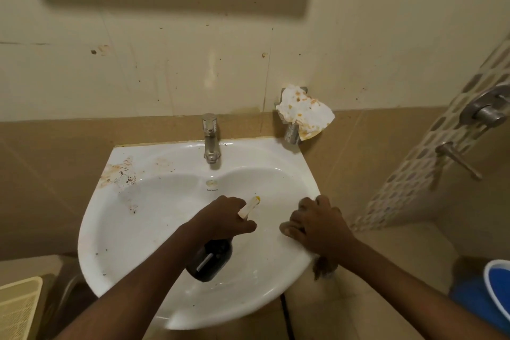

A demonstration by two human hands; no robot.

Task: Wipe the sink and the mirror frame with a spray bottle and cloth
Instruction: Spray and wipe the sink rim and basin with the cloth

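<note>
Left hand grips the spray bottle; right hand presses a cloth on the sink rim.

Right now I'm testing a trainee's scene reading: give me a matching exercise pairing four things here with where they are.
Things:
1. dark spray bottle
2. brown cloth
3. stained white paper
4. chrome tap

Places:
A. on the wall holder
B. back rim of the white ceramic sink
C. in the left hand
D. under the right hand, on the sink's right rim

Pairs: 1-C, 2-D, 3-A, 4-B
</note>
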